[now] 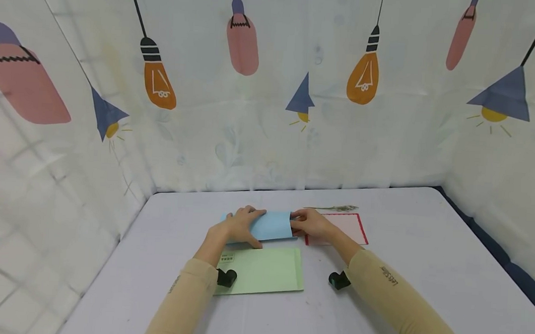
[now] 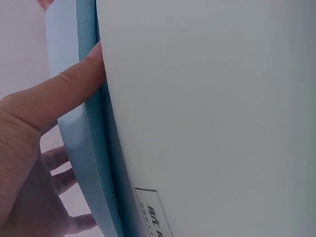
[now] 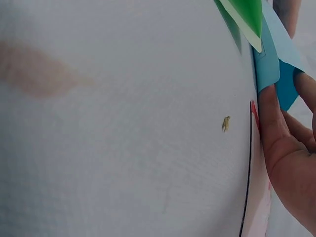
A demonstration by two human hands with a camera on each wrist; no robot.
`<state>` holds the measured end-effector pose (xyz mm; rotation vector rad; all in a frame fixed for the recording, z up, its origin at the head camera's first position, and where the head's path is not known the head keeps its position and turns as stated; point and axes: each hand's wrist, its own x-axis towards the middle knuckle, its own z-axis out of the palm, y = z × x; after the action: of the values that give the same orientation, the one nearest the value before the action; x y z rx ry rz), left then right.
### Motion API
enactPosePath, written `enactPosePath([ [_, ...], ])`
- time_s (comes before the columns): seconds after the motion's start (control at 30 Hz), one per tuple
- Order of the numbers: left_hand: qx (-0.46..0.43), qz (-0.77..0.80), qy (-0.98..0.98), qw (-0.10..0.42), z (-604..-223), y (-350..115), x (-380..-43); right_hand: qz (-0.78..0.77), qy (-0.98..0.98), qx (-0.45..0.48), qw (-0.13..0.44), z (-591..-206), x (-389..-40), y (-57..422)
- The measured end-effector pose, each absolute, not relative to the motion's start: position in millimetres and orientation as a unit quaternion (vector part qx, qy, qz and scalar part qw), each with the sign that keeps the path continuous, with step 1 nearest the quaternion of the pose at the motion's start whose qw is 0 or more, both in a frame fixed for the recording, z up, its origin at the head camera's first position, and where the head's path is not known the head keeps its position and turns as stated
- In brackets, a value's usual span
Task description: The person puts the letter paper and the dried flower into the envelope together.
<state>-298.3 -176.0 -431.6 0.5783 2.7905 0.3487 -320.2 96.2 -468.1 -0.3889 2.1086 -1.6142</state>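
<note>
A light blue envelope (image 1: 272,226) lies toward the back of the white table, its right end gaping. My left hand (image 1: 238,227) grips it across the left part, thumb along the near edge and fingers at the far edge. At the gaping end, my right hand (image 1: 315,225) holds the mouth. The right wrist view shows the thumb (image 3: 270,106) tucked behind the paper of the blue envelope (image 3: 269,59) and another finger at the mouth's far edge. Just in front lies a pale green envelope (image 1: 262,271), with a printed box near its upper left corner.
A pale pink card with a red border (image 1: 348,225) lies right of the blue envelope, partly under my right forearm. Behind it is a thin dried sprig (image 1: 341,208). A cloth wall (image 1: 268,152) printed with lamps stands behind the table.
</note>
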Motion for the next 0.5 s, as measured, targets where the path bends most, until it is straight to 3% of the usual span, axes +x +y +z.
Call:
enactPosePath([
  [0.5,0.195,0.130,0.962,0.138,-431.5,-173.6,-299.1,-0.530,0.815,-0.167,0.167,-466.7,-308.8,98.4],
])
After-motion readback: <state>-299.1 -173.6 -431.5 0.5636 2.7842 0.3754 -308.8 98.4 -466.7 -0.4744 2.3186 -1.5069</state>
